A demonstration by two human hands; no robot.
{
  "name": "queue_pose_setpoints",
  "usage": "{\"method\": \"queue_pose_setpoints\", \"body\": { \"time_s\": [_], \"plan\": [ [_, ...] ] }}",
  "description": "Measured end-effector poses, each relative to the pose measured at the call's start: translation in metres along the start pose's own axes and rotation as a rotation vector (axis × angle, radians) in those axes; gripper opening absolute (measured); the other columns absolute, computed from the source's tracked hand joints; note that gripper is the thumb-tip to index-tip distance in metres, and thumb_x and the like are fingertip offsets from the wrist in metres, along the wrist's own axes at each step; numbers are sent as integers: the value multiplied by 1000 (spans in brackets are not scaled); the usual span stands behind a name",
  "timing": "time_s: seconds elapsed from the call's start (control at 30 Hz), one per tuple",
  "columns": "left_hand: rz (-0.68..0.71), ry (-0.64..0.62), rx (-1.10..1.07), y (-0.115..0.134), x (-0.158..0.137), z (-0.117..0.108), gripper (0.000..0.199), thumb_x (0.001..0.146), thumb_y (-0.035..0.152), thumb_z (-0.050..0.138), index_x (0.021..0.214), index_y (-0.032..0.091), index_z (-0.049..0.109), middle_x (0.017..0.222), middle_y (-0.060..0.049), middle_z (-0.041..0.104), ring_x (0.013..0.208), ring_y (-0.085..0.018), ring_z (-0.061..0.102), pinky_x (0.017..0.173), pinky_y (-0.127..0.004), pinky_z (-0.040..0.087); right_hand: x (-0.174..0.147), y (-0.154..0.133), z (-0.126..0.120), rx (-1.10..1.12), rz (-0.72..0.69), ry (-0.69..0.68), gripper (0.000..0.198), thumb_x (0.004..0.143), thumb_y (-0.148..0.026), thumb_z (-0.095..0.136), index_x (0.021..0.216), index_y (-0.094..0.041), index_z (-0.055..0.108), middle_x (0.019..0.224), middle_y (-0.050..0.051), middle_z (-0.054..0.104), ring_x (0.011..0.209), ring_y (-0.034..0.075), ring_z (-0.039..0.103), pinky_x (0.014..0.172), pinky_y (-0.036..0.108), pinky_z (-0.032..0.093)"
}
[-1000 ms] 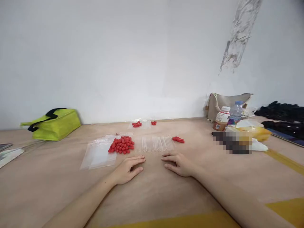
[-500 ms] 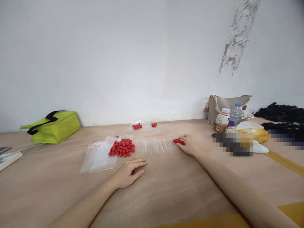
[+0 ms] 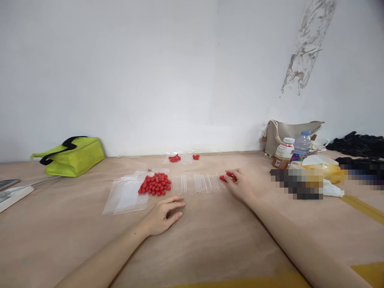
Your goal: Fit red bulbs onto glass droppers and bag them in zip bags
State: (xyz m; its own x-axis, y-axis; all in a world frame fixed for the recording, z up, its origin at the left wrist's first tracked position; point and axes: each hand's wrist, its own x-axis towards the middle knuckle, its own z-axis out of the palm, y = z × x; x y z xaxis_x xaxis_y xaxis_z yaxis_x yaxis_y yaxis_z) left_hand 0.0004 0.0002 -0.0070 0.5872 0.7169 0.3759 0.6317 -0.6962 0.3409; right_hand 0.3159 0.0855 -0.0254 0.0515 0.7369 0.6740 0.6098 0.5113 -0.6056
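My left hand (image 3: 163, 216) rests on the brown table, palm down, fingers loosely stretched and thumb apart, holding nothing. It lies just in front of a pile of red rounded pieces (image 3: 155, 185), which partly covers clear plastic bags (image 3: 127, 196). Right of that pile, thin clear sticks (image 3: 207, 183) lie side by side in a row. At the row's right end, my right hand (image 3: 241, 186) reaches over a small heap of red pieces (image 3: 222, 178). Its thumb and fingers are apart, with red showing between them. The hand hides part of this heap.
Near the wall lie two small red groups (image 3: 174, 158) with clear plastic. A lime-green bag (image 3: 75, 158) stands at the left. On the right are a brown drink bottle (image 3: 283, 154), a clear bottle (image 3: 302, 144), a grey bag (image 3: 297, 130), a yellow packet (image 3: 330, 172) and black items (image 3: 360, 145).
My right thumb and fingers have spread and shifted over the small red heap, uncovering red between them. The left hand stays in place. The view has shifted slightly.
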Motion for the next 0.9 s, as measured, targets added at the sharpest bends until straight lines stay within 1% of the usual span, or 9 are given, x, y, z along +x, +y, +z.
{"method": "queue_pose_setpoints", "body": {
  "time_s": [0.07,0.13,0.2,0.27,0.4,0.5,0.6,0.7,0.9],
  "plan": [
    [3,122,54,-1,3,1,24,82,26,49,103,24,60,113,-6,55,104,-21,50,88,-36,42,-5,-10,5,109,2,-10,21,77,-31,50,89,-17,59,84,6,53,69,13,56,62,27,48],
    [-26,235,117,-2,10,1,18,80,25,50,93,21,62,101,-6,58,97,-21,52,85,-35,42,-12,-21,11,212,-33,-73,16,76,-27,51,87,-17,58,85,5,54,71,13,56,65,27,48],
    [-120,284,191,-3,20,0,13,79,24,50,83,20,62,91,-5,58,92,-20,52,83,-34,42,-19,-32,17,281,-83,-159,13,74,-25,53,84,-18,58,86,5,54,73,13,56,67,28,48],
    [-242,279,256,-6,33,-1,12,77,25,51,77,20,62,87,-4,59,90,-20,52,81,-31,42,-26,-42,22,302,-120,-242,9,73,-25,55,77,-18,58,83,5,54,72,13,55,65,27,48],
    [-423,279,320,-14,65,2,13,74,26,52,77,19,62,84,-4,61,89,-21,53,80,-30,41,-36,-56,23,253,-202,-356,8,75,-22,54,68,-18,54,77,3,54,70,13,54,63,26,47],
    [-584,279,371,-22,87,6,16,69,31,55,73,19,65,87,-9,62,92,-29,52,79,-38,38,-38,-59,21,207,-283,-367,1,76,-18,52,75,-18,53,80,4,54,72,13,53,66,27,46],
    [-717,239,405,-28,102,9,22,65,39,57,62,19,66,84,-13,64,93,-36,52,77,-46,34,-38,-59,19,176,-311,-377,11,76,-17,50,87,-19,52,83,4,54,73,13,53,65,28,46],
    [-789,184,417,-29,110,10,26,64,43,57,60,19,67,83,-14,66,92,-38,53,77,-47,33,-37,-59,17,157,-328,-391,15,77,-17,49,92,-20,52,87,5,54,73,13,53,63,27,47],
    [-876,93,410,-29,118,10,28,64,44,55,63,19,67,85,-13,68,90,-34,58,80,-43,33,-38,-60,17,138,-349,-406,14,78,-18,48,91,-20,54,88,6,53,72,13,53,57,24,46]
  ]
}}
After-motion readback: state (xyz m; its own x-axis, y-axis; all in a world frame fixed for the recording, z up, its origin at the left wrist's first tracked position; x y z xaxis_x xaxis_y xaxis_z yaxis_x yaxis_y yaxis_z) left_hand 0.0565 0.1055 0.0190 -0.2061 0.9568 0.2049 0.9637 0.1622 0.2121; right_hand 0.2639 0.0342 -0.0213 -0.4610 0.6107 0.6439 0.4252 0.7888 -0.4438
